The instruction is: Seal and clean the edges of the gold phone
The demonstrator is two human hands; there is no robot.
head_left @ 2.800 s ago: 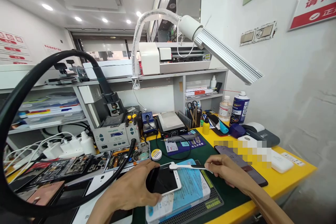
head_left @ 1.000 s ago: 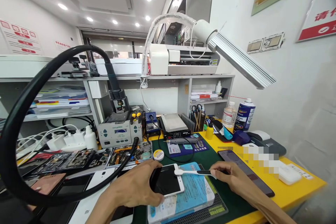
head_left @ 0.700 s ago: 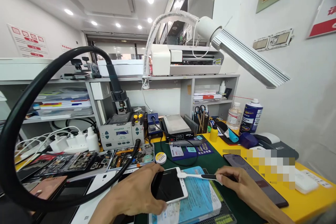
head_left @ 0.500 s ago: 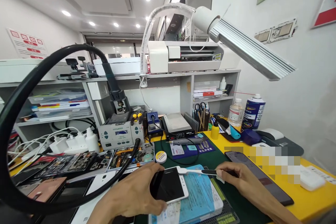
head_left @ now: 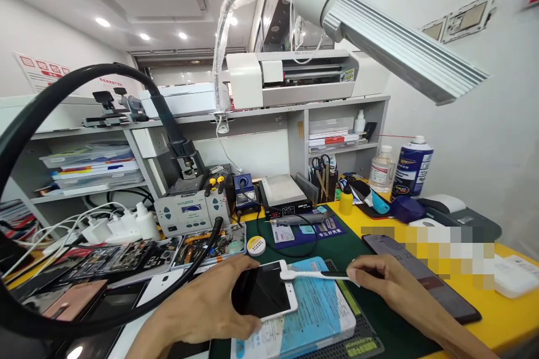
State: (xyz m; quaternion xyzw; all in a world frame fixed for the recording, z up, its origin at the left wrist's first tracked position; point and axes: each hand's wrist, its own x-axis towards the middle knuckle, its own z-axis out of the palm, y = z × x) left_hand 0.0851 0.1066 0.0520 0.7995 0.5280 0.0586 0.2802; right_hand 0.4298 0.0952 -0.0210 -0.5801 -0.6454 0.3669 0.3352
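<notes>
A white-framed smartphone (head_left: 263,291) with a dark screen lies tilted on a blue-and-white box (head_left: 314,311). My left hand (head_left: 210,303) grips the phone by its long sides, thumb at the near edge and fingers at the far edge. In my right hand (head_left: 374,277) is a slim white toothbrush (head_left: 311,275) with a black part on its handle. Its head rests at the phone's right end, near the far corner; the bristles are hidden. The box sits on a dark green mat (head_left: 252,230), partly over a dark gridded tray (head_left: 364,334).
A large dark phone (head_left: 416,275) lies right of my right hand. Several phones and circuit boards (head_left: 122,261) crowd the left, under a black hose (head_left: 84,76). A hot-air station (head_left: 191,213), yellow bottle (head_left: 346,202) and spray can (head_left: 412,168) stand behind. A lamp (head_left: 400,45) hangs above.
The toothbrush head has moved slightly toward me along the phone's right end. The camera view has shifted a little. Both hands keep their holds.
</notes>
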